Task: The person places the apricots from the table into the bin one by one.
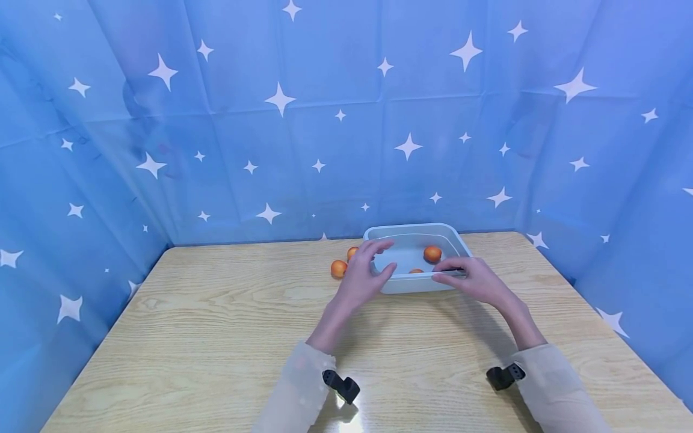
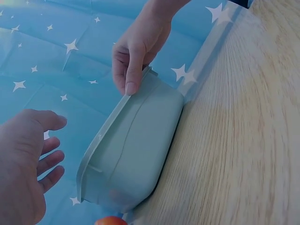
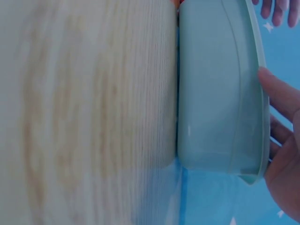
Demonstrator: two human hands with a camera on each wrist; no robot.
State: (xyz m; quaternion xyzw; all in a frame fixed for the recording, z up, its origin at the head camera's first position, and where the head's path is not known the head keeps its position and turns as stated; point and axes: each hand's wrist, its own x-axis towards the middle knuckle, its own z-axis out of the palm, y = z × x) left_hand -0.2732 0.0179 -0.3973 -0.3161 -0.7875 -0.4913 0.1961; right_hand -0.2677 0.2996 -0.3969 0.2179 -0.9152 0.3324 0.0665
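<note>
A pale blue plastic tub (image 1: 422,284) stands at the back of the table, with an orange (image 1: 432,254) inside and part of a second orange (image 1: 415,271) showing over the near wall. My right hand (image 1: 476,281) pinches the tub's near rim, thumb outside and fingers inside, as the right wrist view also shows. At the tub's left end, my left hand (image 1: 360,278) is spread with thumb and fingers apart and nothing between them. The left wrist view shows a gap between this hand (image 2: 21,164) and the tub's rim. Two oranges (image 1: 338,269) lie on the table just left of the tub.
The wood-grain table (image 1: 227,337) extends toward me and to both sides. A blue curtain (image 1: 325,132) with white stars hangs right behind its back edge and along the sides. Small black cameras (image 1: 341,386) are strapped at both sleeves.
</note>
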